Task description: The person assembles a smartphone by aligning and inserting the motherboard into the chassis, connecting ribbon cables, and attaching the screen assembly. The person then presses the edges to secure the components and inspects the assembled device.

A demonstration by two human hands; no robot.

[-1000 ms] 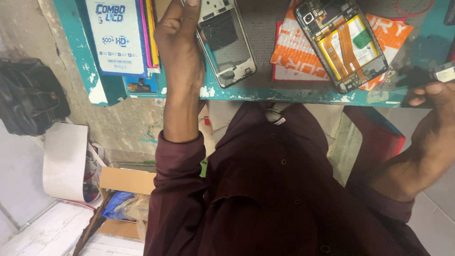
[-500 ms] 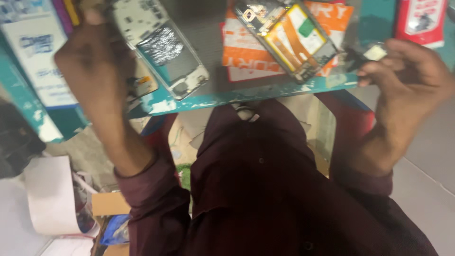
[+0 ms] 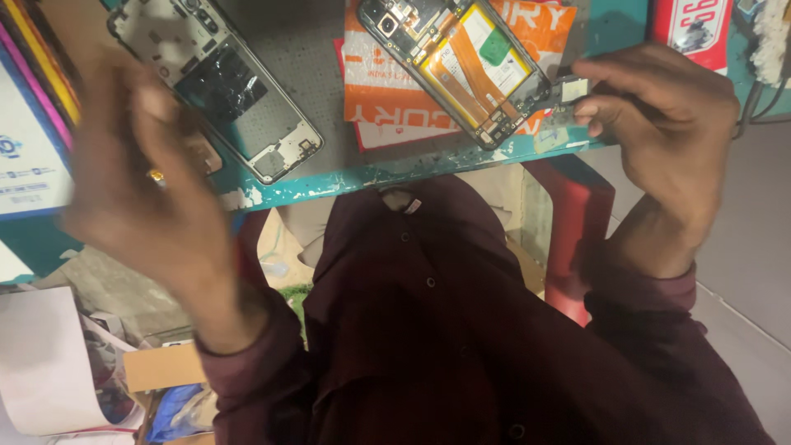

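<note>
My right hand [image 3: 667, 136] pinches a small dark circuit part [image 3: 568, 91] at the table's front edge, just right of an opened phone [image 3: 457, 62]. That phone shows a battery and an orange flex cable, and it lies on an orange and white packet [image 3: 379, 103]. My left hand [image 3: 144, 189] is blurred and hangs in front of the table edge. It is nearest to a bare phone frame [image 3: 227, 91] lying on the grey mat. Whether its fingers hold anything is unclear.
The teal table [image 3: 395, 169] has a chipped front edge. A white and blue box [image 3: 21, 140] lies at the far left, and a red package [image 3: 688, 25] at the top right. A red stool [image 3: 577, 222] stands below, with cardboard [image 3: 161, 367] and paper on the floor.
My right hand has come up from the side to the table edge beside the opened phone, holding the small part. My left hand has pulled back from the phone frame toward me.
</note>
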